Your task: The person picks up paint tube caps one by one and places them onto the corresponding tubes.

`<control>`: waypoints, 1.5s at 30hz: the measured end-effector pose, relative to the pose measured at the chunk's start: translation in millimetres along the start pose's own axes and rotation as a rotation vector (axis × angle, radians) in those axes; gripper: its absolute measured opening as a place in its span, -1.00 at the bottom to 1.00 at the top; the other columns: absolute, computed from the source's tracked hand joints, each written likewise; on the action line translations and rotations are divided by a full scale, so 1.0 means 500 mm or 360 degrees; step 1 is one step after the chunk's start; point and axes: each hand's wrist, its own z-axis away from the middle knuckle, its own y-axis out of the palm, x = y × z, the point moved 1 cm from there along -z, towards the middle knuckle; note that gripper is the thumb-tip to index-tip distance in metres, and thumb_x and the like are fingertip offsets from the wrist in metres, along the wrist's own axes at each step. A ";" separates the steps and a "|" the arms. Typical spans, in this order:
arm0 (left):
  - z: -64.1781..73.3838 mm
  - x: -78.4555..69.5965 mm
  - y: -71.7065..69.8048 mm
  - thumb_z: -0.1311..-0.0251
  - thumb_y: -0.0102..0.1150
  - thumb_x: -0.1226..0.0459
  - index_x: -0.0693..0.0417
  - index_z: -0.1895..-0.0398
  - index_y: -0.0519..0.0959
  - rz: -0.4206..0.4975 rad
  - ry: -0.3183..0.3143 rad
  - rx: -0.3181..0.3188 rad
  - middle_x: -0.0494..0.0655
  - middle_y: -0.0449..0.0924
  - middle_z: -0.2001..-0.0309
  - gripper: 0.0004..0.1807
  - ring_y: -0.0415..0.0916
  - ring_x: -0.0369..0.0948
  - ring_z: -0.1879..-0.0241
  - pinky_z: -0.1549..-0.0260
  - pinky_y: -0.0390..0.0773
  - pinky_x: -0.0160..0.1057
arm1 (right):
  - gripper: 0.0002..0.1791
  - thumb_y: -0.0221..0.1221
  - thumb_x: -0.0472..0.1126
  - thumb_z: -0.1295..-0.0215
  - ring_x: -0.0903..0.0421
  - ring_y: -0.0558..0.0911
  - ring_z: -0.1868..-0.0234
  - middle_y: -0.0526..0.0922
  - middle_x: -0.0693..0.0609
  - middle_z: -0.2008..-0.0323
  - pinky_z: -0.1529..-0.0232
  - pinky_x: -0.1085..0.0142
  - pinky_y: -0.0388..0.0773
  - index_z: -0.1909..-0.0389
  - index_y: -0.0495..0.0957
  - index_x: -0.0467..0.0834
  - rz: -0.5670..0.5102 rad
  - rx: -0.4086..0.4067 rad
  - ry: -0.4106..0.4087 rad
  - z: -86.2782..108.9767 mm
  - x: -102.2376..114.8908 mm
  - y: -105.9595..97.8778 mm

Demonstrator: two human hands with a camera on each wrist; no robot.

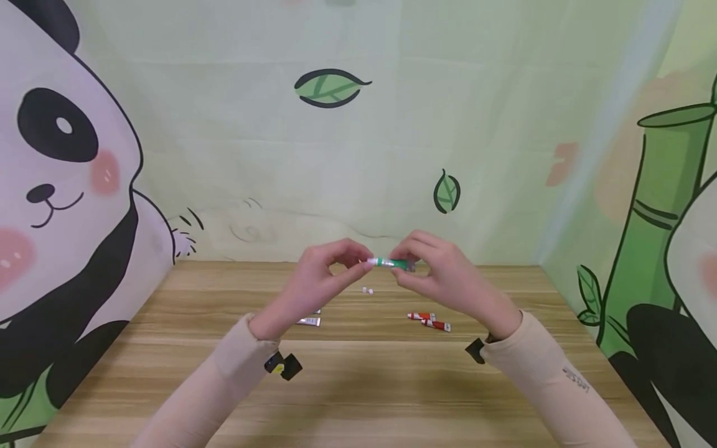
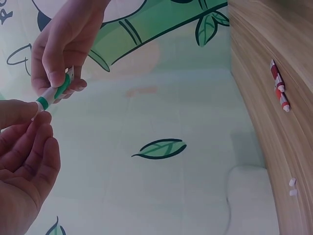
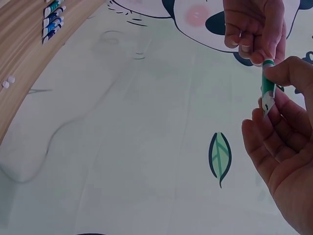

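Note:
A small green and silver paint tube (image 1: 386,262) is held level above the table between both hands. My left hand (image 1: 319,274) pinches its white-capped end between thumb and fingertips; the cap is mostly covered by them. My right hand (image 1: 448,267) grips the green body near the flat crimped end, thumb on one side and fingers on the other. In the right wrist view the tube (image 3: 268,85) points its crimped end toward the right palm.
Below the hands, two small white caps (image 1: 367,290) lie on the wooden table (image 1: 358,386). Two red paint tubes (image 1: 437,325) lie to the right, touching. Several blue and green tubes (image 3: 52,22) form a row at the left, partly hidden by the left arm in the head view.

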 end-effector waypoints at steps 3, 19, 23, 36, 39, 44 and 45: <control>0.001 0.000 -0.001 -0.34 0.31 0.24 0.04 0.12 0.68 0.0002 0.0021 -0.0016 -0.19 0.73 0.25 -0.87 0.61 -0.28 0.29 0.26 0.60 -0.20 | -0.81 0.36 -0.40 -0.18 0.18 0.57 0.30 0.60 0.10 0.26 0.25 0.38 0.59 0.20 0.62 -0.20 -0.0004 -0.0005 0.0003 -0.001 0.001 0.003; 0.007 -0.010 -0.012 -0.30 0.33 0.30 0.01 0.10 0.69 0.0092 0.0164 -0.0053 -0.25 0.70 0.21 -0.86 0.64 -0.27 0.27 0.21 0.64 -0.20 | -0.82 0.35 -0.40 -0.18 0.22 0.52 0.31 0.59 0.13 0.28 0.29 0.41 0.54 0.21 0.63 -0.18 -0.0075 -0.0063 -0.0033 -0.010 0.010 0.008; 0.015 -0.009 -0.011 -0.30 0.34 0.29 0.02 0.08 0.67 0.0116 0.0112 -0.0059 -0.24 0.69 0.25 -0.84 0.63 -0.26 0.27 0.15 0.64 -0.18 | -0.80 0.35 -0.42 -0.16 0.18 0.53 0.31 0.60 0.11 0.27 0.29 0.40 0.55 0.20 0.63 -0.18 -0.0101 -0.0061 -0.0034 -0.007 0.013 0.015; 0.029 0.004 -0.023 -0.56 -0.05 0.05 -0.05 0.23 0.59 -0.0131 -0.0228 0.0206 -0.21 0.60 0.35 -0.71 0.55 -0.23 0.37 0.46 0.52 -0.17 | -0.81 0.35 -0.41 -0.16 0.22 0.51 0.30 0.60 0.10 0.27 0.30 0.37 0.56 0.20 0.63 -0.19 -0.0090 -0.0078 -0.0056 -0.005 0.011 0.037; 0.027 0.002 -0.022 -0.56 -0.05 0.06 -0.07 0.25 0.60 -0.0116 -0.0222 0.0237 -0.21 0.59 0.36 -0.71 0.55 -0.23 0.38 0.50 0.47 -0.19 | -0.81 0.35 -0.41 -0.16 0.22 0.51 0.31 0.60 0.09 0.27 0.29 0.41 0.54 0.21 0.63 -0.19 -0.0076 -0.0069 -0.0059 -0.007 0.012 0.035; 0.015 -0.002 -0.017 -0.53 0.04 0.11 -0.03 0.17 0.61 -0.0071 -0.0148 0.0226 -0.25 0.64 0.29 -0.80 0.59 -0.24 0.31 0.32 0.58 -0.21 | -0.79 0.36 -0.42 -0.14 0.21 0.51 0.32 0.60 0.08 0.27 0.30 0.42 0.53 0.21 0.62 -0.20 -0.0048 -0.0084 -0.0068 -0.009 0.012 0.024; 0.014 -0.003 -0.016 -0.51 0.06 0.13 -0.01 0.15 0.61 -0.0062 -0.0131 0.0223 -0.26 0.64 0.28 -0.82 0.58 -0.23 0.29 0.28 0.60 -0.20 | -0.79 0.37 -0.42 -0.14 0.21 0.51 0.31 0.60 0.08 0.27 0.29 0.42 0.53 0.20 0.62 -0.20 -0.0048 -0.0082 -0.0063 -0.008 0.012 0.022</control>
